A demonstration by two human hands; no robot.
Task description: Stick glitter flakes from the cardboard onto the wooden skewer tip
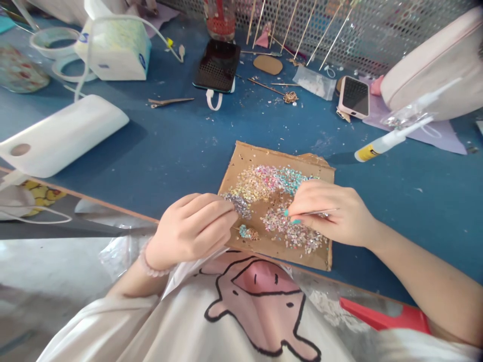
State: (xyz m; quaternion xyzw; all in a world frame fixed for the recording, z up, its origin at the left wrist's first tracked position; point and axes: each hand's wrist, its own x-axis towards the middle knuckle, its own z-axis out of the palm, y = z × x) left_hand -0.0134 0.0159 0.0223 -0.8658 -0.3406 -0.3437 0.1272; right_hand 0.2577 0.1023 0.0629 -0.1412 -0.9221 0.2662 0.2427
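Observation:
A brown cardboard sheet (245, 156) lies on the blue table near its front edge, strewn with several piles of pastel sequins (264, 183). My left hand (192, 229) rests at the sheet's left side, fingers curled and pinched on a small sequinned piece (247, 233) at its tips. My right hand (330, 211) sits over the sheet's right half and grips thin metal tweezers (320, 212), their tip pointing left over the sequins.
A glue tube (388, 142) lies right of the cardboard. Two phones (218, 65) (354, 96) lie further back, with a tissue box (116, 48), tape rolls (53, 42), a white curved device (60, 134), thin sticks (298, 25) against a mesh panel and a pink pouch (433, 65).

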